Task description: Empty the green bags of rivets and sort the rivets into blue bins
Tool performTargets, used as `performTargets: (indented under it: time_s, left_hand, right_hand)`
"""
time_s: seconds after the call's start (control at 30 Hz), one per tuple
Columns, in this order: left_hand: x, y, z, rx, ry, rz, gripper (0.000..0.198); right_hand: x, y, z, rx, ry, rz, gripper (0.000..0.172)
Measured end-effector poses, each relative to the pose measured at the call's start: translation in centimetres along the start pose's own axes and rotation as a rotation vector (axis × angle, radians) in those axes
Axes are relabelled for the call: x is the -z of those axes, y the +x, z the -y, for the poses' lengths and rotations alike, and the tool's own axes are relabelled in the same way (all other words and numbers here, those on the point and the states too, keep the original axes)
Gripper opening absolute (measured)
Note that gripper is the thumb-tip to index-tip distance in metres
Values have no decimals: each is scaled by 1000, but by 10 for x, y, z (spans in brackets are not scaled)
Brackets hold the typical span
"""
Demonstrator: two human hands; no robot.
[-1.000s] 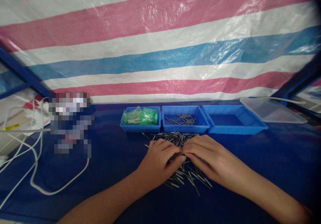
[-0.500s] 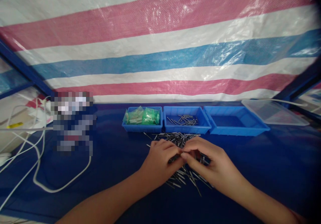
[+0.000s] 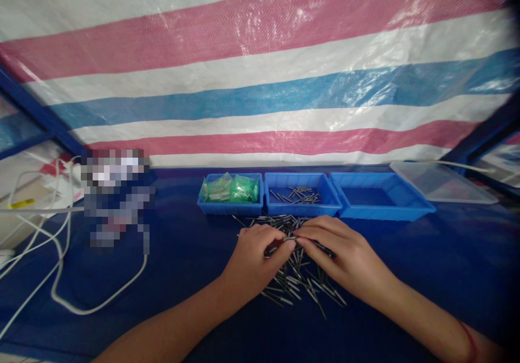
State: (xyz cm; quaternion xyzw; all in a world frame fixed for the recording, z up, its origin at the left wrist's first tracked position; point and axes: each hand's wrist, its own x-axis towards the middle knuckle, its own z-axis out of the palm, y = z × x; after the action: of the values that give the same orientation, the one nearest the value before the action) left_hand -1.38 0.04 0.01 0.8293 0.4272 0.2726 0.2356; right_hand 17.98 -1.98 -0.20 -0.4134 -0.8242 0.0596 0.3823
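A loose pile of thin metal blind rivets point(image 3: 293, 284), many with a thicker light sleeve at one end, lies on the dark blue table. Over the pile my left hand point(image 3: 255, 257) and my right hand point(image 3: 345, 252) meet, fingertips nearly touching. Between them is a small silvery rivet point(image 3: 290, 238), pinched by thumb and forefinger on each side. My fingers cover much of it. Just behind the hands stands a blue bin point(image 3: 303, 209) with several similar rivets inside.
To the left, another blue bin point(image 3: 231, 208) contains green-and-clear plastic packets point(image 3: 244, 188). A third blue bin point(image 3: 385, 211) stands at the right, beside a clear plastic lid point(image 3: 450, 184). White cables point(image 3: 60, 287) loop over the table's left side. A striped tarpaulin point(image 3: 260, 97) hangs behind.
My fingertips have drawn slightly apart, so the rivet between them now shows. The right fingers have flattened a little over the pile. The bins have not moved.
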Motion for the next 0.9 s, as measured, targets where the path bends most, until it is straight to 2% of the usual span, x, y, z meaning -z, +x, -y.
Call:
performTargets:
  time_s: [0.07, 0.2, 0.27, 0.33, 0.43, 0.5, 0.57, 0.77, 0.9]
  left_hand:
    - [2, 1, 0, 20, -25, -3, 19]
    - [5, 2, 1, 41, -67, -1, 19]
    - [5, 2, 2, 37, -59, 0, 19]
    - [4, 2, 3, 26, -45, 3, 17]
    - [2, 1, 4, 16, -23, 12, 15]
    - [2, 1, 5, 15, -12, 12, 14]
    - [2, 1, 6, 17, -1, 16, 13]
    - [1, 0, 8, -10, 46, 64, 13]
    - [0, -2, 7, -66, 102, 85, 12]
  right_hand:
    - [2, 4, -8, -10, -88, -50, 16]
    - [9, 12, -29, -134, -336, -172, 20]
    - [15, 15, -34, -155, -395, -184, 21]
    - [19, 15, -32, -104, -298, -112, 18]
    - [23, 11, -20, -19, -64, 177, 11]
    - [22, 7, -11, -6, -20, 351, 10]
    - [18, 4, -6, -11, -49, 445, 9]
    - [10, 1, -5, 14, -137, 533, 13]
    - [13, 1, -2, 28, -167, 487, 15]
